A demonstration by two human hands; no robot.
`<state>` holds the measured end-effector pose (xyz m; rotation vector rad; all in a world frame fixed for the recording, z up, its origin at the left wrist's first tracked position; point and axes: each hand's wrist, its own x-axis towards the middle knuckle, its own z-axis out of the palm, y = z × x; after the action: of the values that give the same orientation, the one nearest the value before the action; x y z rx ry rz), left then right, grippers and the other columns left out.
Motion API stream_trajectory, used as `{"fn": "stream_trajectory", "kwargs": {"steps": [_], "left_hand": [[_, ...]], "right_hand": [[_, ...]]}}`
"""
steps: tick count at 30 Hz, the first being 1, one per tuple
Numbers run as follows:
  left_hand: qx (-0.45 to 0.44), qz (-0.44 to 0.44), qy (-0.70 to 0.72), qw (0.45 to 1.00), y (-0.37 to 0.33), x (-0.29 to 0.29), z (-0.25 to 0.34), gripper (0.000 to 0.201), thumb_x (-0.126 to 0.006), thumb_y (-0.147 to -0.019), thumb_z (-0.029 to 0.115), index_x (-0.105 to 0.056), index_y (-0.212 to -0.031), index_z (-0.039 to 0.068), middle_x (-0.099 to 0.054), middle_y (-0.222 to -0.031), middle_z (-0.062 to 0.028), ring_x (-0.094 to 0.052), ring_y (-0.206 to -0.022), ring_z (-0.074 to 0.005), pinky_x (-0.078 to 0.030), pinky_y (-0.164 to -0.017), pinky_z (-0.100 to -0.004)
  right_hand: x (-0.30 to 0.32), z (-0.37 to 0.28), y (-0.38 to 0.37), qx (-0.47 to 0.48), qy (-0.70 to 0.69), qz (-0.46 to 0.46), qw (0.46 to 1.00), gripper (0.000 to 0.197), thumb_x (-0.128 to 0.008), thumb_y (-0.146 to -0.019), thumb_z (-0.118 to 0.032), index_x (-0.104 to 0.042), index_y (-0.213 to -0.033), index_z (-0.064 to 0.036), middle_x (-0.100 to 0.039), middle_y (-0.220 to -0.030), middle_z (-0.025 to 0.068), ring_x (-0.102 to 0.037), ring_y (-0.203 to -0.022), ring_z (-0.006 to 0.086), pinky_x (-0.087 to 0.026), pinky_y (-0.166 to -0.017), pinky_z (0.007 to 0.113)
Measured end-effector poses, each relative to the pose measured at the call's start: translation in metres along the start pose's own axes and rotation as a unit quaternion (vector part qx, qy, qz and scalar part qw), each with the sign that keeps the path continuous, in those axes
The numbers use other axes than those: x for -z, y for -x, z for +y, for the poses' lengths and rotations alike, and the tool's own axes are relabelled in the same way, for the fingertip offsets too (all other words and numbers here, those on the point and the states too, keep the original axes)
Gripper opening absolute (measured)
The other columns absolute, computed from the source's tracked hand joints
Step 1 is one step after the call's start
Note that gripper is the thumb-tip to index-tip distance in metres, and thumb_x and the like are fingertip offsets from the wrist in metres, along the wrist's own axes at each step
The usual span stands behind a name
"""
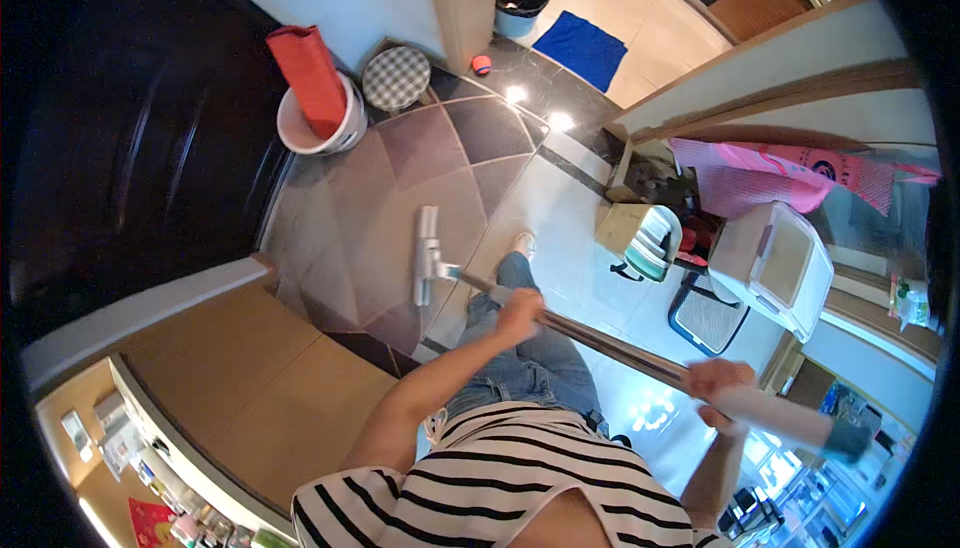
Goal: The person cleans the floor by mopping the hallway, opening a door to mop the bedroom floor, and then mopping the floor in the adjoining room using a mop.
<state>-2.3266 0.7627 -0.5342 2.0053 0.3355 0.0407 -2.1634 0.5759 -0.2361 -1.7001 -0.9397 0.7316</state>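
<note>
In the head view, the long-handled mop (612, 346) slants across the front of the person's body, its pole passing over the jeans (548, 368). Its narrow grey mop head (428, 260) lies at the geometric-patterned floor (400, 173), left of the person's forward foot. The left hand (520, 316) has its fingers wrapped around the lower pole, on the side nearer the mop head. The right hand (718, 386) grasps higher up, where the metallic pole meets a thick pale grip; it is blurred, but its fingers are closed around the handle.

Beyond the mop head, a white bucket (352, 128) holds an upright red bundle (308, 78), beside a round stool with a checked top (396, 78). A small orange ball (481, 64) lies near the doorway, with a bin (517, 20) and a blue mat (582, 50) past it. To the right are a white lidded container (775, 263) and a pink bag (765, 173).
</note>
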Motion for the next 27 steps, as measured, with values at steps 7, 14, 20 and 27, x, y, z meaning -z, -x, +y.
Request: {"fn": "stream_trajectory", "kwargs": {"steps": [7,14,20,27], "left_hand": [[0.238,0.061,-0.129,0.961,0.125,0.081,-0.167,0.006,-0.05,-0.06,0.009,-0.049,-0.065,0.005,-0.048,-0.069,-0.0151,-0.047,-0.072,-0.0325,-0.038,-0.061,-0.0387],[0.376,0.099,-0.003,0.921,0.118,0.054,-0.202,0.005,-0.053,-0.06,0.007,-0.055,-0.064,0.007,-0.052,-0.064,-0.0126,-0.05,-0.065,-0.0297,-0.039,-0.062,-0.0366],[0.089,0.156,-0.038,0.983,-0.106,-0.067,-0.036,0.003,-0.048,-0.06,0.008,-0.05,-0.059,0.006,-0.049,-0.067,-0.0164,-0.048,-0.075,-0.0315,-0.038,-0.064,-0.041],[0.048,0.046,0.077,0.995,-0.205,-0.07,0.068,0.007,-0.05,-0.059,0.001,-0.051,-0.065,0.006,-0.048,-0.074,-0.0126,-0.046,-0.08,-0.0317,-0.038,-0.065,-0.0399]], "right_hand": [[-0.152,0.089,-0.112,0.05,-0.183,-0.308,0.932,0.017,-0.058,-0.068,-0.006,-0.052,-0.084,-0.0045,-0.055,-0.081,0.009,-0.053,-0.083,0.0229,-0.041,-0.078,0.033],[-0.142,0.133,-0.134,-0.02,-0.275,-0.357,0.893,0.024,-0.051,-0.078,-0.021,-0.049,-0.093,-0.0025,-0.051,-0.083,0.0069,-0.05,-0.061,0.0118,-0.039,-0.048,0.023],[0.082,0.044,-0.106,-0.067,-0.054,-0.151,0.985,0.022,-0.058,-0.06,-0.002,-0.048,-0.079,-0.0063,-0.052,-0.077,0.0065,-0.051,-0.078,0.0217,-0.038,-0.077,0.038],[0.136,-0.002,-0.089,-0.043,-0.02,0.06,0.997,0.02,-0.063,-0.059,-0.018,-0.047,-0.065,-0.0083,-0.052,-0.068,0.0059,-0.052,-0.07,0.0233,-0.04,-0.071,0.039]]}}
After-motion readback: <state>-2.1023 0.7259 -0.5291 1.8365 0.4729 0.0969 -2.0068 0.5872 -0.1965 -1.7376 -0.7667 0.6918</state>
